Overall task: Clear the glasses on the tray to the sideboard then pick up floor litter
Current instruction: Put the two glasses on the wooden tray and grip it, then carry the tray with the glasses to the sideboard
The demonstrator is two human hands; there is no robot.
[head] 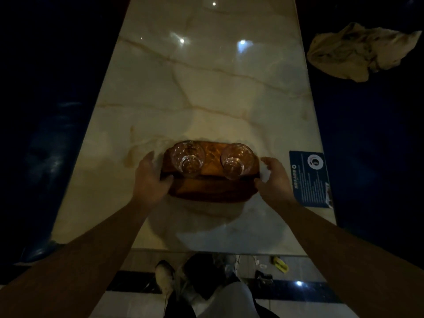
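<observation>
Glasses stand upright on a brown wooden tray (207,191): the left glass (188,159) and the right glass (236,162), both clear, side by side along the tray's far half with a gap between them. Whether either holds liquid cannot be told in the dim light. The tray rests on a pale marble table (195,92), near its close end and roughly centred across it. The left hand (150,179) has its grip clamped on the tray's left edge, thumb on top. The right hand (274,177) sits at the tray's right edge with fingers curled; whether its grip is tight on the wood cannot be told. A blue printed card (311,179) lies flat by the table's right edge, just beside the right hand. The far stretch of the table is bare. Dark blue seating flanks both long sides, with a crumpled cloth (358,51) on the right. Below the near edge, small scraps of litter (280,265) lie on the tiled floor (305,265).
</observation>
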